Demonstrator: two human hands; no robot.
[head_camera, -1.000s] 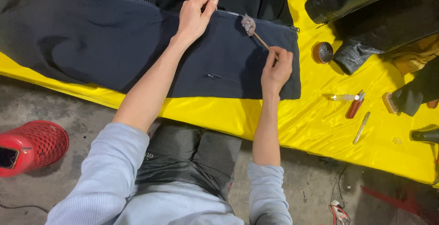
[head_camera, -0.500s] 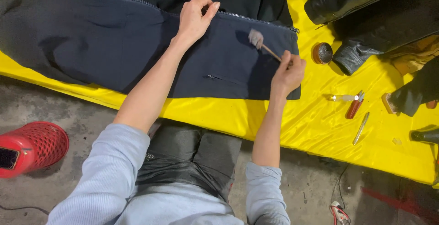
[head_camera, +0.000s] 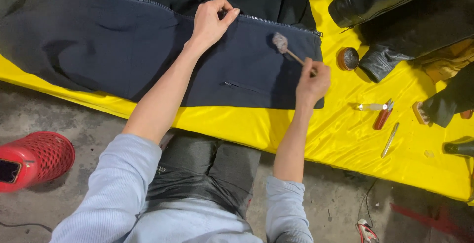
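The small wooden-handled brush (head_camera: 286, 48) hovers over the dark navy zippered garment (head_camera: 123, 50) spread on the yellow sheet (head_camera: 345, 139). The right hand (head_camera: 312, 81) pinches its handle closed; the left hand (head_camera: 211, 22), fingers curled, pins the zipper edge. Short, light strokes over taut fabric work best.

Pale blue pushed-up sleeves, dark grey trousers
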